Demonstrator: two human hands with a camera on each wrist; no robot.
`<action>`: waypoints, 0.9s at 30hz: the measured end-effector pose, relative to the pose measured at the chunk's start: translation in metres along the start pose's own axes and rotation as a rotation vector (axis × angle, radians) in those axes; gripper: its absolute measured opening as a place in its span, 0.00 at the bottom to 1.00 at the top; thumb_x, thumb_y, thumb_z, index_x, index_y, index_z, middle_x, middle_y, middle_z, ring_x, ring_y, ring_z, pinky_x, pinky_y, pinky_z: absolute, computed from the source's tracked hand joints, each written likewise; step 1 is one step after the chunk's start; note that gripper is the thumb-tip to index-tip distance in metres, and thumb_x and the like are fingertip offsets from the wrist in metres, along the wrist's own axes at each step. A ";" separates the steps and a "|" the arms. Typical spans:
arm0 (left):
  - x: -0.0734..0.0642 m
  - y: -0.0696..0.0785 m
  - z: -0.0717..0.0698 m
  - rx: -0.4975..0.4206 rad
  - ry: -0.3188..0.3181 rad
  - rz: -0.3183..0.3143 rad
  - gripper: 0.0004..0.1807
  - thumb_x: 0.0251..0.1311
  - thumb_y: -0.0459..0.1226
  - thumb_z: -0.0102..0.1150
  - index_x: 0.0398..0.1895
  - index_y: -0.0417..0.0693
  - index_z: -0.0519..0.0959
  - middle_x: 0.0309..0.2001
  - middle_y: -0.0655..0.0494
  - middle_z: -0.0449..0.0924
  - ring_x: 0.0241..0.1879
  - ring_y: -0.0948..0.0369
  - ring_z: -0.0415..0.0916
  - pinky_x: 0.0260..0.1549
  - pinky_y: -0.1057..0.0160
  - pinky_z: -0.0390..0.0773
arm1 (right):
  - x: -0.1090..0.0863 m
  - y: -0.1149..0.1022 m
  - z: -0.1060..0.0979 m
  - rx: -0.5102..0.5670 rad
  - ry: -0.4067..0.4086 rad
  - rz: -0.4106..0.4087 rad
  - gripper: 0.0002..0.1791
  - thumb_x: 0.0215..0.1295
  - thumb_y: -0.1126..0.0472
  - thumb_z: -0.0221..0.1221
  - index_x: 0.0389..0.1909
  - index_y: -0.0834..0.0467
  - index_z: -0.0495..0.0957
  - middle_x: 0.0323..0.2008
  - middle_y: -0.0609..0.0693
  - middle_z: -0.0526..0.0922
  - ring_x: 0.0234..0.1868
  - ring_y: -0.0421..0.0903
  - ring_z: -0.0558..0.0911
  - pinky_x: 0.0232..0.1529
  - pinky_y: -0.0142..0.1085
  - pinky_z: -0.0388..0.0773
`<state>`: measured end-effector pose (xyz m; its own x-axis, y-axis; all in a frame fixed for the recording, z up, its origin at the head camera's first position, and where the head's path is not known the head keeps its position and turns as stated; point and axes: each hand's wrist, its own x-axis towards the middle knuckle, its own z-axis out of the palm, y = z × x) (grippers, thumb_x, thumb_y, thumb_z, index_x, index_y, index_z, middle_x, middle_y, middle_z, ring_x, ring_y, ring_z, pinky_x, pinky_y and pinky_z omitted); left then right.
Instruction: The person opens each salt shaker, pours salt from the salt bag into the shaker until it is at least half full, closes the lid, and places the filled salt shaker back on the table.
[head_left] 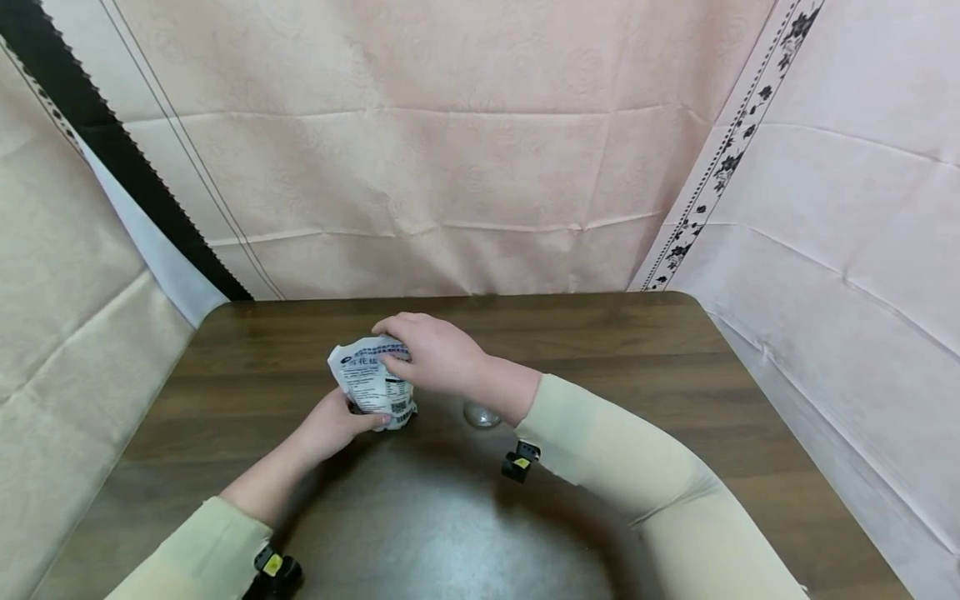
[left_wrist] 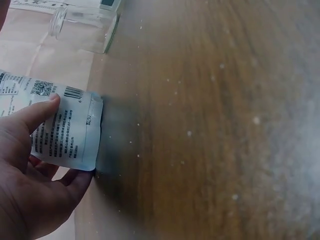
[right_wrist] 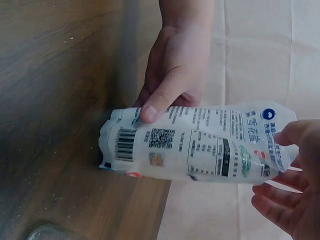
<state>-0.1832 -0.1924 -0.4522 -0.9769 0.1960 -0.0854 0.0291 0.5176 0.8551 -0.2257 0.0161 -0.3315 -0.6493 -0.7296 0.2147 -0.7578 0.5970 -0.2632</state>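
A white printed bag of salt (head_left: 371,383) stands nearly upright over the far-left part of the table, leaning a little. Its lower part is gripped by my left hand (head_left: 332,427), thumb across the printed face and fingers behind. Up at the top edge, my right hand (head_left: 442,354) pinches a corner, with the thumb in front. The right wrist view shows the bag's barcode and code square (right_wrist: 162,138). Whether its bottom touches the table cannot be told. A clear glass jar (left_wrist: 82,30) stands near my right forearm, partly hidden by it in the head view.
The brown wood-grain table (head_left: 450,533) has rounded far corners. Pale cloth (head_left: 450,167) hangs behind it and on both sides. Small white specks (left_wrist: 189,133) dot the tabletop. Each wrist carries a small black camera (head_left: 521,461).
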 end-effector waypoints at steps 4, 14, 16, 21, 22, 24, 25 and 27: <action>-0.001 -0.001 0.001 0.015 -0.005 0.008 0.39 0.58 0.44 0.71 0.69 0.43 0.64 0.61 0.44 0.75 0.59 0.49 0.71 0.60 0.43 0.67 | 0.003 -0.005 -0.001 -0.014 -0.018 -0.009 0.16 0.71 0.52 0.58 0.56 0.52 0.77 0.48 0.42 0.80 0.45 0.36 0.77 0.47 0.32 0.75; -0.001 0.003 0.004 0.074 0.012 0.014 0.36 0.59 0.41 0.70 0.67 0.40 0.67 0.61 0.41 0.75 0.60 0.47 0.70 0.60 0.42 0.66 | 0.008 -0.009 -0.006 -0.055 -0.036 0.011 0.06 0.71 0.53 0.60 0.43 0.49 0.80 0.37 0.39 0.81 0.33 0.35 0.76 0.37 0.29 0.74; -0.001 0.003 0.004 0.086 0.015 0.018 0.35 0.59 0.40 0.70 0.67 0.40 0.67 0.61 0.41 0.75 0.60 0.47 0.70 0.60 0.42 0.66 | 0.008 -0.010 -0.007 -0.070 -0.031 0.005 0.06 0.71 0.53 0.60 0.41 0.49 0.80 0.35 0.38 0.82 0.32 0.35 0.76 0.35 0.30 0.73; -0.001 0.001 0.004 0.104 0.025 0.025 0.33 0.59 0.40 0.70 0.65 0.40 0.68 0.59 0.43 0.76 0.59 0.48 0.71 0.59 0.43 0.67 | 0.006 -0.009 -0.008 -0.110 -0.003 -0.021 0.06 0.71 0.51 0.59 0.39 0.47 0.80 0.33 0.37 0.81 0.30 0.35 0.76 0.33 0.31 0.73; -0.002 0.001 0.005 0.106 0.023 0.028 0.33 0.59 0.41 0.70 0.65 0.40 0.69 0.59 0.43 0.76 0.59 0.49 0.72 0.59 0.43 0.68 | 0.006 -0.009 -0.008 -0.115 -0.001 -0.025 0.05 0.71 0.51 0.59 0.39 0.47 0.80 0.33 0.36 0.81 0.30 0.35 0.76 0.33 0.32 0.73; -0.002 0.001 0.006 0.106 0.021 0.030 0.33 0.59 0.42 0.70 0.64 0.40 0.69 0.58 0.43 0.77 0.58 0.49 0.72 0.58 0.44 0.69 | 0.005 -0.008 -0.009 -0.116 0.002 -0.035 0.05 0.71 0.51 0.59 0.39 0.47 0.81 0.34 0.36 0.81 0.31 0.35 0.76 0.33 0.32 0.73; -0.003 0.001 0.006 0.106 0.020 0.029 0.33 0.59 0.42 0.71 0.64 0.40 0.70 0.58 0.44 0.77 0.58 0.49 0.72 0.57 0.44 0.69 | 0.004 -0.008 -0.009 -0.117 0.004 -0.039 0.05 0.71 0.51 0.59 0.39 0.46 0.81 0.34 0.36 0.81 0.31 0.35 0.76 0.33 0.32 0.74; -0.004 0.002 0.007 0.108 0.018 0.026 0.33 0.58 0.43 0.71 0.64 0.40 0.70 0.57 0.44 0.78 0.57 0.50 0.73 0.56 0.44 0.70 | 0.003 -0.006 -0.009 -0.113 0.018 -0.048 0.05 0.71 0.51 0.59 0.39 0.46 0.81 0.35 0.36 0.82 0.31 0.35 0.77 0.33 0.32 0.74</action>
<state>-0.1777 -0.1863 -0.4541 -0.9791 0.1960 -0.0536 0.0764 0.5996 0.7967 -0.2235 0.0133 -0.3206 -0.6120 -0.7531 0.2414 -0.7901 0.5957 -0.1445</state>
